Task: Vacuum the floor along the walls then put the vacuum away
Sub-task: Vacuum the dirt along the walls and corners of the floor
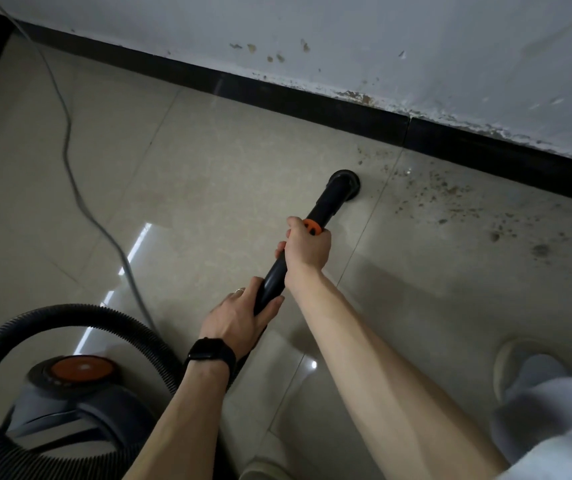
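A black vacuum wand [326, 204] with an orange collar slants down to a round nozzle [345, 183] resting on the beige tiled floor [208, 188]. My right hand [307, 249] grips the wand just below the orange collar. My left hand [243, 318], with a dark watch on its wrist, grips the wand's lower end. The ribbed black hose [70, 315] loops back to the grey vacuum body [76, 393] with an orange top at the lower left. Brown dirt [478, 206] lies scattered right of the nozzle.
A black skirting board [277, 98] runs diagonally under a stained white wall [347, 39]. A grey power cord [70, 168] trails across the floor on the left. My shoe [516, 362] and grey trouser leg stand at the lower right.
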